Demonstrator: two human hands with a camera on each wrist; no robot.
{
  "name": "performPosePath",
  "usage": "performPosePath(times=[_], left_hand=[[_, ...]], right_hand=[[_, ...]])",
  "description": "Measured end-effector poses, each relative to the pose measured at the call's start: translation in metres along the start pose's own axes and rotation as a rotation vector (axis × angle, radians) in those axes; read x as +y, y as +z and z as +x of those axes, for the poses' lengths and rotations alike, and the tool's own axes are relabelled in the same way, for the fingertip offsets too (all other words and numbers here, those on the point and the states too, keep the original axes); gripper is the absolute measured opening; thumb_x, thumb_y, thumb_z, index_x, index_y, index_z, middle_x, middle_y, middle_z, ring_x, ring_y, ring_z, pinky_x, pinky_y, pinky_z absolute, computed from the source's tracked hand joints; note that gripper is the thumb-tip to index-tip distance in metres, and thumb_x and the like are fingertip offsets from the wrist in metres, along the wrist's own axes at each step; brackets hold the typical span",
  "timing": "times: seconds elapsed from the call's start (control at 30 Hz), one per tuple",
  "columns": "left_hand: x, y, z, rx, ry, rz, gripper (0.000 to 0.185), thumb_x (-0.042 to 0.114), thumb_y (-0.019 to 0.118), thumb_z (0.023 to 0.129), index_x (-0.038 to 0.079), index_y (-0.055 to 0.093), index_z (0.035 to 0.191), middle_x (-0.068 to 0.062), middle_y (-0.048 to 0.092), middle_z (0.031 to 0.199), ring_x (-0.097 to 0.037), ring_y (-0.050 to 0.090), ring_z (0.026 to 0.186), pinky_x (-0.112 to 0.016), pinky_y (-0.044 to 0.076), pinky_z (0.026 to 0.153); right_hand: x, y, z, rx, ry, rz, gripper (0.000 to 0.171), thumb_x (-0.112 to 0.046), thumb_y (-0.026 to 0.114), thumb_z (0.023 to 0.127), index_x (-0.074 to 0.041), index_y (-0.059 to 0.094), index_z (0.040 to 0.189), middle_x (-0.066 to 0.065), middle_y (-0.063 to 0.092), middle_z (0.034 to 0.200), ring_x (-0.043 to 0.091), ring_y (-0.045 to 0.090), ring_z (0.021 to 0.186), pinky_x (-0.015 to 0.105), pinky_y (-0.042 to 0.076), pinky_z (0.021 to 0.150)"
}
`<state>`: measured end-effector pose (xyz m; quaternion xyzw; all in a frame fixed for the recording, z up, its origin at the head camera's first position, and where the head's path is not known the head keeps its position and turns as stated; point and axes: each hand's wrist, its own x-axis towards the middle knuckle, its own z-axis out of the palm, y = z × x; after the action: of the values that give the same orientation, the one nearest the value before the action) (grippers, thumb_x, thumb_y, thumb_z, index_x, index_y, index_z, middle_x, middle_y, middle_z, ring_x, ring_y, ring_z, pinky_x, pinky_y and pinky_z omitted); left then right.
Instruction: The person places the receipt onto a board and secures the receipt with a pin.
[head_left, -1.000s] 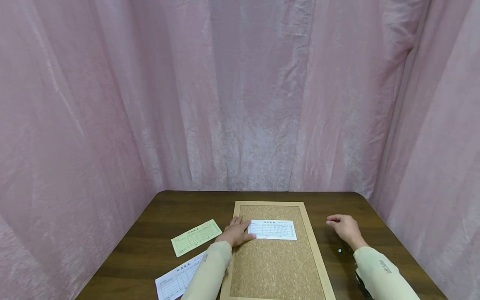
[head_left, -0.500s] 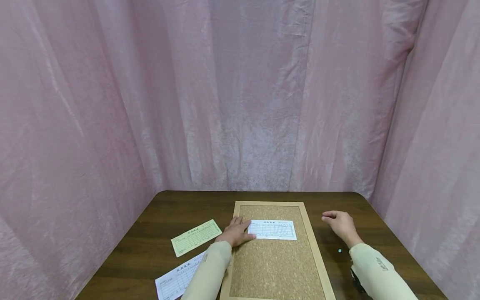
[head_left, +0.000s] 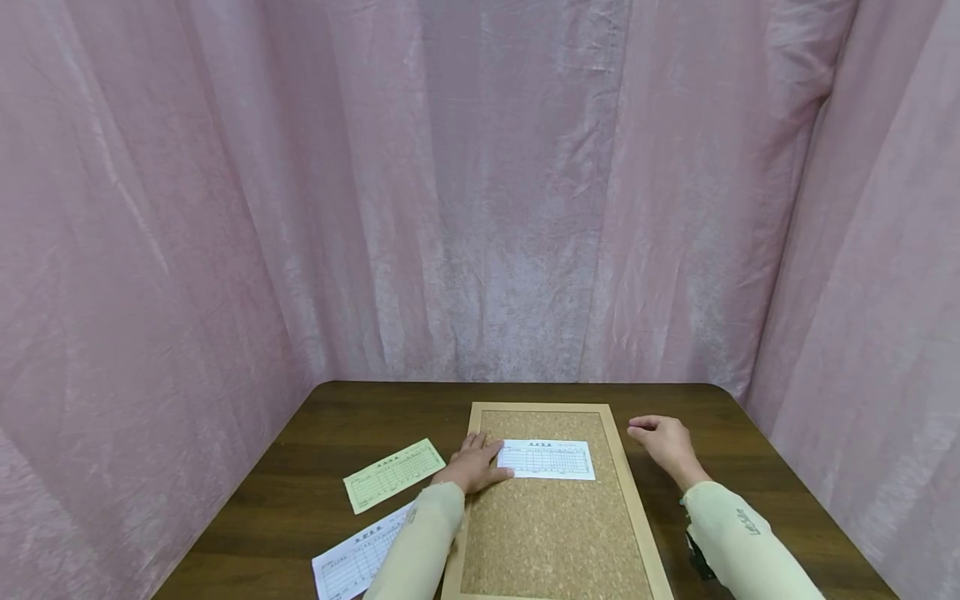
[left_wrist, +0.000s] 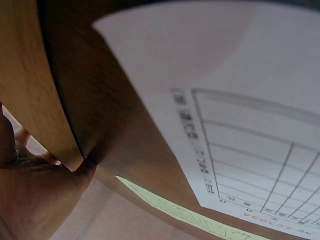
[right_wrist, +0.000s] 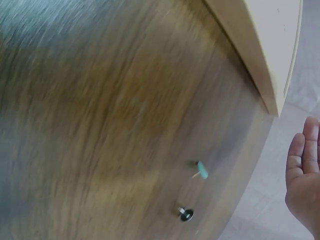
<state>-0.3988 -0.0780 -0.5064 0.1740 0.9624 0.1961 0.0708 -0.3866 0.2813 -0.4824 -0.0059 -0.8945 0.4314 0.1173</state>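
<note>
Left hand: my left hand (head_left: 471, 468) lies flat, fingers straight, pressing the left end of the white slip (head_left: 547, 459) onto the cork board (head_left: 551, 533).
Right hand: my right hand (head_left: 662, 442) hovers over the desk (head_left: 315, 492) just beside the board's right frame, fingers loosely curled; whether they pinch something I cannot tell.
Pins: a teal pushpin (right_wrist: 201, 170) and a dark one (right_wrist: 186, 214) lie on the desk near its right edge.
Doing it well: I'd keep the slip square and pressed (no sliding).
Room: bare cork lies below the slip; the green slip (head_left: 393, 474) and another white form (head_left: 352, 562) sit left, apart from the board.
</note>
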Motion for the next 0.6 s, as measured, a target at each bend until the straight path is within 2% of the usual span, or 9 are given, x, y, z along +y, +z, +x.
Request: performPosePath(times=[0.27, 0.43, 0.6], left_hand=[[-0.003, 0.004, 0.003, 0.003, 0.007, 0.008, 0.067, 0.047, 0.06, 0.097, 0.013, 0.042, 0.152, -0.022, 0.024, 0.16, -0.041, 0.014, 0.148, -0.063, 0.021, 0.112], [-0.004, 0.006, 0.004, 0.013, 0.004, 0.004, 0.068, 0.049, 0.061, 0.096, 0.014, 0.043, 0.152, -0.021, 0.023, 0.16, -0.04, 0.013, 0.149, -0.063, 0.021, 0.112], [-0.005, 0.006, 0.005, 0.021, 0.013, 0.004, 0.068, 0.049, 0.061, 0.096, 0.013, 0.043, 0.152, -0.021, 0.023, 0.16, -0.04, 0.014, 0.148, -0.063, 0.023, 0.112]], right_hand=[[-0.011, 0.016, 0.004, 0.009, -0.014, 0.015, 0.025, -0.017, 0.067, 0.093, 0.002, 0.073, 0.108, 0.012, 0.074, 0.098, 0.026, 0.068, 0.09, 0.037, 0.052, 0.076], [-0.015, 0.024, 0.006, 0.012, -0.024, 0.053, 0.027, -0.014, 0.067, 0.093, 0.005, 0.071, 0.112, 0.014, 0.074, 0.098, 0.024, 0.071, 0.084, 0.032, 0.052, 0.071], [-0.022, 0.032, 0.007, 0.001, -0.037, 0.069, 0.027, -0.012, 0.066, 0.093, 0.007, 0.071, 0.112, 0.016, 0.073, 0.1, 0.025, 0.071, 0.084, 0.034, 0.054, 0.074]])
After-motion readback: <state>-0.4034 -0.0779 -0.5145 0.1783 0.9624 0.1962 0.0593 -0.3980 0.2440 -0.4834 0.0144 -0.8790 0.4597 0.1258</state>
